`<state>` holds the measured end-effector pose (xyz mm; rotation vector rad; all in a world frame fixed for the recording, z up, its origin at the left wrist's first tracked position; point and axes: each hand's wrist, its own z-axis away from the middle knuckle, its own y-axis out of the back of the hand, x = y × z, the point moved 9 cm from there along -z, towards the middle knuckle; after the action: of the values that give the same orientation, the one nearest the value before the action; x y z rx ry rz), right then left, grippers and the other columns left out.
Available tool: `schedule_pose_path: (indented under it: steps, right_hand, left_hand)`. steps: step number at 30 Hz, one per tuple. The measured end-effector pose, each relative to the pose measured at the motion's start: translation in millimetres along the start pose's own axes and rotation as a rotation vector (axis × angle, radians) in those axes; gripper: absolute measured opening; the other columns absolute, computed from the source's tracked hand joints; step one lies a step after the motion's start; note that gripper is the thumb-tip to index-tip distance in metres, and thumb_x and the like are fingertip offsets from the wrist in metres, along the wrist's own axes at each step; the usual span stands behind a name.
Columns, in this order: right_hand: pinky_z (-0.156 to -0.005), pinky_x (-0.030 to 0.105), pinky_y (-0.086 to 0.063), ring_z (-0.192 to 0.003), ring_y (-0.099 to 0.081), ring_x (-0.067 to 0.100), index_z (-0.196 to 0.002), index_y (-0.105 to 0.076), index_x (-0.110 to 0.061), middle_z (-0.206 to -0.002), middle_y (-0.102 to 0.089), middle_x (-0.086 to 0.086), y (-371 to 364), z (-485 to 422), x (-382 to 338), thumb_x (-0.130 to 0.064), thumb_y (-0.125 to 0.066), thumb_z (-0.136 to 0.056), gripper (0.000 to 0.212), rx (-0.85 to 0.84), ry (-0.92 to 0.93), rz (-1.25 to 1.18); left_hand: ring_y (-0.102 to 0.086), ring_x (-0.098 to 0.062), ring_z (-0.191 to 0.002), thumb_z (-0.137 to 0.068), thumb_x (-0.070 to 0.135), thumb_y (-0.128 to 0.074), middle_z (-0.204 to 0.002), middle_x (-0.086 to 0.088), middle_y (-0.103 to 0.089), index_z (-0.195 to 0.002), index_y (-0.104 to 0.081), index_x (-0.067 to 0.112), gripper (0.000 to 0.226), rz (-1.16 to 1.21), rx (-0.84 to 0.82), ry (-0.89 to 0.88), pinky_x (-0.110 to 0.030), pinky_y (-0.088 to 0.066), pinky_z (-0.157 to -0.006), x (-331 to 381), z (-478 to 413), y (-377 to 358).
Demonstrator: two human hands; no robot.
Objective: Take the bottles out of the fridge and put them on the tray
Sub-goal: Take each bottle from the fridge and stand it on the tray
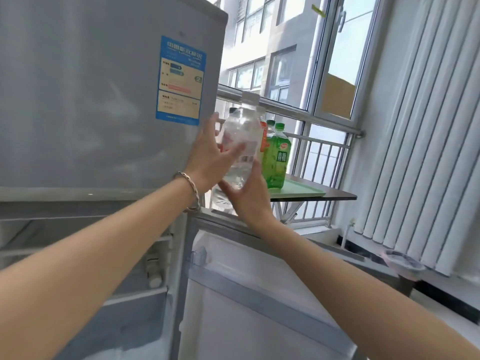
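A clear water bottle (242, 136) with a white cap is held up in front of the fridge's right edge. My left hand (207, 159), a bracelet on its wrist, wraps its side with the thumb up and the fingers stretched across it. My right hand (250, 201) grips its bottom from below. Behind it a pale green tray (301, 190) lies on a dark table (340, 194). On the tray stand a green drink bottle (276, 159), an orange-labelled bottle (263, 136) and another green-capped bottle (270, 123). The grey fridge (91, 100) has its upper door closed.
The fridge's lower door (259, 294) hangs open below my arms, with the lower compartment's shelves (153, 266) at left. Behind the table are a window with a metal railing (324, 144) and vertical blinds (415, 152) on the right.
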<state>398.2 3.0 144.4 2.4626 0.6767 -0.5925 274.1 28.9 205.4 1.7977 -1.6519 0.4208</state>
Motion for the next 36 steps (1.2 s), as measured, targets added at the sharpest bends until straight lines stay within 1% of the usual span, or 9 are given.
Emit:
schedule_pose_path:
  steps: [3,5,9,15,21,25,27,30,36]
  right_hand:
    - [-0.076,0.022,-0.051,-0.101,-0.061,0.017,-0.136,-0.028,-0.014,-0.127,-0.059,0.009,29.9,-24.9,31.8,-0.033,-0.080,-0.078,0.080,0.143,-0.038,0.020]
    - [-0.076,0.033,-0.057,-0.099,-0.065,0.024,-0.130,-0.027,-0.016,-0.124,-0.060,0.010,41.5,-38.8,56.7,-0.039,-0.078,-0.077,0.077,0.179,-0.086,0.045]
    - [-0.079,0.043,-0.057,-0.095,-0.065,0.029,-0.121,-0.028,-0.021,-0.118,-0.065,0.006,42.4,-60.9,92.8,-0.038,-0.071,-0.081,0.061,0.184,-0.167,0.070]
    - [-0.068,0.045,-0.060,-0.078,-0.067,0.024,-0.115,-0.040,-0.027,-0.096,-0.067,0.000,16.7,-84.6,129.6,-0.037,-0.057,-0.091,0.031,0.131,-0.155,0.147]
    - [-0.068,0.039,-0.057,-0.078,-0.067,0.026,-0.125,-0.039,-0.019,-0.094,-0.066,0.003,10.2,-84.8,133.1,-0.026,-0.054,-0.096,0.033,0.080,-0.185,0.173]
    - [-0.095,0.044,-0.049,-0.110,-0.057,0.027,-0.128,-0.041,-0.017,-0.119,-0.060,0.006,14.5,-73.2,125.9,-0.055,-0.059,-0.076,0.067,0.162,-0.187,0.201]
    - [-0.100,0.043,-0.045,-0.112,-0.051,0.023,-0.127,-0.043,-0.015,-0.123,-0.054,0.006,21.0,-58.8,109.1,-0.045,-0.069,-0.077,0.064,0.271,-0.141,0.164]
    - [-0.091,0.044,-0.051,-0.102,-0.052,0.019,-0.119,-0.045,-0.009,-0.114,-0.053,0.007,10.4,-40.2,69.7,-0.012,-0.069,-0.080,0.046,0.297,0.006,0.078]
    - [-0.075,0.029,-0.046,-0.089,-0.054,0.016,-0.122,-0.049,-0.008,-0.114,-0.056,0.008,-61.9,10.8,-4.3,0.006,-0.053,-0.081,0.044,0.008,0.120,-0.048]
  left_hand:
    - [-0.056,-0.024,-0.116,-0.088,0.042,-0.061,-0.130,-0.008,-0.053,-0.134,-0.042,0.015,0.057,0.102,-0.123,0.081,-0.037,-0.052,-0.091,-7.0,-4.9,-41.9]
    - [-0.059,-0.021,-0.111,-0.098,0.036,-0.048,-0.123,-0.008,-0.061,-0.127,-0.053,0.008,0.041,0.052,-0.269,0.111,-0.025,-0.050,-0.084,-11.5,-1.6,-77.7]
    - [-0.061,-0.033,-0.108,-0.102,0.032,-0.034,-0.113,-0.017,-0.067,-0.112,-0.064,0.003,0.043,0.035,-0.389,0.135,-0.047,-0.047,-0.098,-29.1,0.0,-125.3]
    - [-0.061,-0.032,-0.107,-0.102,0.032,-0.035,-0.113,-0.017,-0.067,-0.112,-0.064,0.001,0.043,-0.003,-0.396,0.125,-0.036,-0.048,-0.086,-45.9,-9.8,-156.8]
    - [-0.061,-0.027,-0.104,-0.102,0.032,-0.036,-0.112,-0.013,-0.067,-0.115,-0.062,0.005,0.040,-0.056,-0.421,0.110,-0.032,-0.047,-0.084,-57.2,-18.0,-160.9]
    - [-0.060,-0.024,-0.109,-0.100,0.032,-0.039,-0.117,-0.008,-0.066,-0.121,-0.060,0.008,0.038,-0.090,-0.390,0.117,-0.034,-0.047,-0.095,-59.8,-16.7,-144.0]
    - [-0.060,-0.021,-0.111,-0.099,0.033,-0.042,-0.121,-0.005,-0.064,-0.125,-0.058,0.010,0.038,-0.164,-0.346,0.107,-0.033,-0.048,-0.094,-62.8,-13.3,-125.2]
    - [-0.062,-0.021,-0.104,-0.097,0.035,-0.045,-0.118,-0.004,-0.066,-0.121,-0.059,0.011,0.037,-0.297,-0.286,0.087,-0.035,-0.051,-0.090,-68.6,-5.6,-91.0]
    - [-0.066,-0.031,-0.091,-0.092,0.017,-0.046,-0.099,-0.014,-0.072,-0.102,-0.066,0.007,0.025,-0.424,-0.193,0.189,-0.036,-0.054,-0.080,-103.5,28.3,-6.4]
